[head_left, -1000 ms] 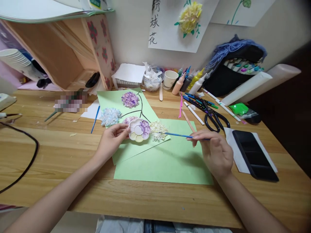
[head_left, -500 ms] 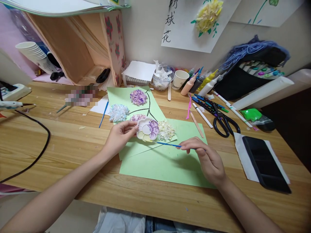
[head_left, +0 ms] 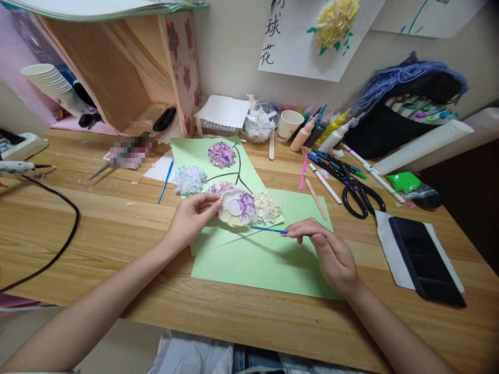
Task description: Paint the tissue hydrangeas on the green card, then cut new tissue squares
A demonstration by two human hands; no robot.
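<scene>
My left hand [head_left: 198, 210] pinches the edge of a small white flower-shaped paint palette [head_left: 231, 205], whose wells show purple and pale yellow paint. In my right hand [head_left: 325, 249] is a thin blue paintbrush [head_left: 268, 229], its tip at the palette's lower yellow well. Below both hands lie green paper sheets [head_left: 257, 265], the upper one with black stem lines. On or beside it sit a purple paper flower [head_left: 221, 155], a blue-white flower [head_left: 189, 179], a pink flower [head_left: 220, 187] partly behind the palette, and a cream-yellow flower [head_left: 268, 208].
Black scissors [head_left: 360, 197], pens and a wooden stick [head_left: 315, 198] lie to the right, with a phone [head_left: 424, 259] on white paper beyond. Paint bottles [head_left: 304, 134], a paper cup [head_left: 289, 124] and a bowl of paper scraps [head_left: 260, 124] line the back. A glue gun [head_left: 17, 166] and its cable are left.
Both hands stay nearly still, the brush tip remaining at the yellow well. The camera view has shifted very slightly.
</scene>
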